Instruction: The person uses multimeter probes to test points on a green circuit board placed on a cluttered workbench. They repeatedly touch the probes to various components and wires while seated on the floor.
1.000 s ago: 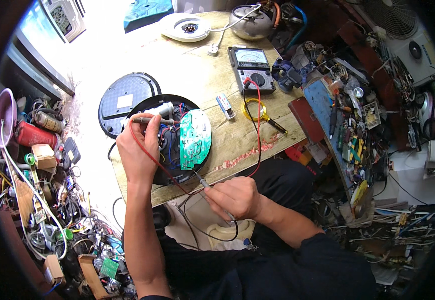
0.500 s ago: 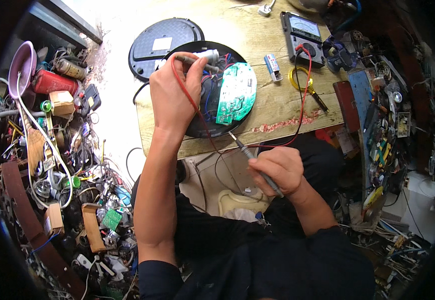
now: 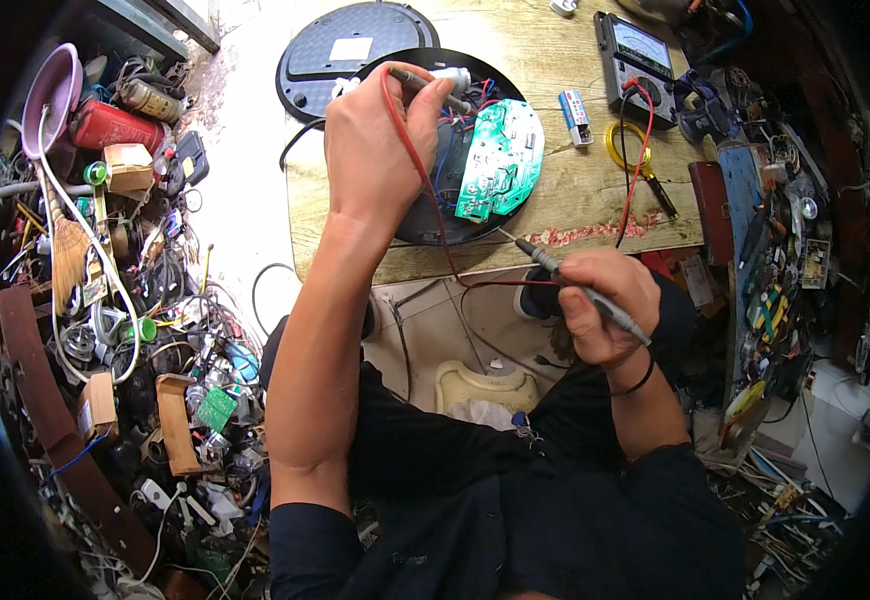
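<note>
My left hand [image 3: 380, 150] is closed around a grey test probe [image 3: 417, 84] with a red lead, over a round black housing [image 3: 425, 234]. The probe points into the housing, toward the wires beside a green circuit board [image 3: 503, 160]; whether its tip touches anything I cannot tell. A second grey test probe [image 3: 541, 258] is pinched in my right hand [image 3: 610, 305], in front of the table edge. Its metal tip points up and left, close to the housing's near rim. The board lies tilted in the housing, solder side up. An analog multimeter [image 3: 643, 72] sits at the back right, leads plugged in.
A black round cover [image 3: 355, 50] lies behind the housing on the wooden table [image 3: 330, 215]. Right of the board are a small blue-and-white box [image 3: 575, 118] and a yellow-rimmed magnifier [image 3: 627, 150]. Piled parts and cables [image 3: 180, 330] crowd the left; more clutter [image 3: 770, 290] stands right.
The whole view has shifted, so the table things appear farther up and right. My right hand has moved slightly right, with its probe lying flatter. Both hands keep their probes.
</note>
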The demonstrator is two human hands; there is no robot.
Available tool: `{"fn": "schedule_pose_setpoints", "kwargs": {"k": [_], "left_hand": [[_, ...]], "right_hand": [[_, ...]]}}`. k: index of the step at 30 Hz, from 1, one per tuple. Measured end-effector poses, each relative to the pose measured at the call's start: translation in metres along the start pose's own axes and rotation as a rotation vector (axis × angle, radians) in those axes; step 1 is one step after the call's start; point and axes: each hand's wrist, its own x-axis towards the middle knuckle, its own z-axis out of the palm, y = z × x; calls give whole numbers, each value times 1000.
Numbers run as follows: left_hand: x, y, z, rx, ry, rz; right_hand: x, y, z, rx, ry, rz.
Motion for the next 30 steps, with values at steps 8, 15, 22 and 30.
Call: {"fn": "schedule_pose_setpoints", "kwargs": {"k": [8,15,22,30], "left_hand": [[0,1,-5,45,-76,-30],[2,0,0,19,1,62],[2,-2,-1,44,-33,43],[1,-3,2,2,27,91]], "right_hand": [[25,2,-9,1,-37,61],[10,15,0,-21,-55,-1],[8,17,6,-58,-67,-11],[14,17,9,-75,-69,-3]]}}
